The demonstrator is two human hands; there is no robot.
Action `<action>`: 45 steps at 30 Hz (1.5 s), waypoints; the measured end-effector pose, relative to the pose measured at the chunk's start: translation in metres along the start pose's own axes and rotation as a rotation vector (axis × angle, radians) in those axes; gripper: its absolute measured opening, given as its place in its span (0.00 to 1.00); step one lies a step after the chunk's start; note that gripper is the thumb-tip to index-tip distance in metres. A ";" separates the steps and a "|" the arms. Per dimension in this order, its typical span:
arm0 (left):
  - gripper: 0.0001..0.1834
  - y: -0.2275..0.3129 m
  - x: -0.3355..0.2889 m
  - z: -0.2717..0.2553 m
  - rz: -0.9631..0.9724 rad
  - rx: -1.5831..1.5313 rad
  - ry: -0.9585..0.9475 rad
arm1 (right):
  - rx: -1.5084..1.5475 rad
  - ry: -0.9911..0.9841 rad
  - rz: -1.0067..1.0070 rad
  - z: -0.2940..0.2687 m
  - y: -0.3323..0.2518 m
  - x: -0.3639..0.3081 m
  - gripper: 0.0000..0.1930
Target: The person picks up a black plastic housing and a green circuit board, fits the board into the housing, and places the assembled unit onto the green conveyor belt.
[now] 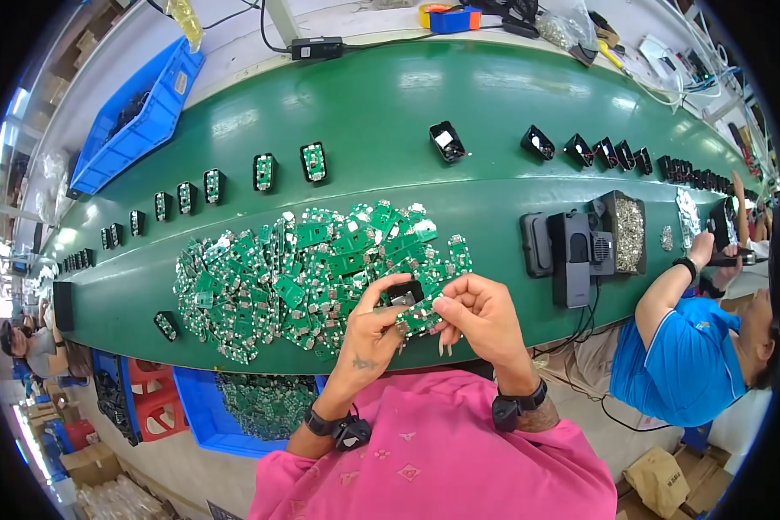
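Close to the table's near edge, my left hand (366, 341) is closed around a small black plastic casing (405, 292). My right hand (485, 319) pinches the right end of a green circuit board (419, 320) between thumb and fingers. The board is tilted in front of the casing and hides part of it; its other end is by my left fingers. Whether board and casing touch, I cannot tell. Just beyond my hands spreads a large heap of loose green circuit boards (290, 282).
Casings with boards in them (264, 172) line the table's left half. Several open casings (539, 143) stand far right, one (446, 140) at centre. Right of my hands are a black device (570, 260) and a tray of small metal parts (630, 234). A co-worker (680, 355) sits right.
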State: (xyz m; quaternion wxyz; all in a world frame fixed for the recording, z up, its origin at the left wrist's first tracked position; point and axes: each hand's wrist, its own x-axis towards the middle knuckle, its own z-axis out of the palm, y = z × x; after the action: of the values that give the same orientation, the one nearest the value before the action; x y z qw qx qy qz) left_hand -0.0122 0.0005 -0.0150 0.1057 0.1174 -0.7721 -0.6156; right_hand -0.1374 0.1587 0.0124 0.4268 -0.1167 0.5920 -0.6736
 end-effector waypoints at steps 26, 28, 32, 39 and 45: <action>0.34 0.029 0.001 0.009 -0.266 -0.593 0.021 | -0.529 0.118 -0.641 0.018 0.022 0.008 0.07; 0.32 0.031 0.001 0.008 -0.283 -0.576 -0.003 | -0.506 0.129 -0.622 0.021 0.019 0.007 0.06; 0.30 0.037 0.000 0.012 -0.271 -0.642 0.020 | -0.563 0.172 -0.661 0.026 0.018 0.008 0.04; 0.27 0.034 0.000 0.012 -0.241 -0.608 0.090 | -0.681 0.323 -0.813 0.036 0.020 0.003 0.05; 0.24 0.033 -0.003 0.011 0.007 -0.264 0.340 | -0.754 0.315 -0.916 0.044 0.019 -0.003 0.02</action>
State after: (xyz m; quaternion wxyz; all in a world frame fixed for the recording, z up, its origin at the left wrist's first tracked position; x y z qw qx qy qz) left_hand -0.0147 0.0183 0.0144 0.2511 0.2022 -0.6560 -0.6824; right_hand -0.0979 0.1315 0.0082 -0.0695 -0.4010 0.7352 -0.5421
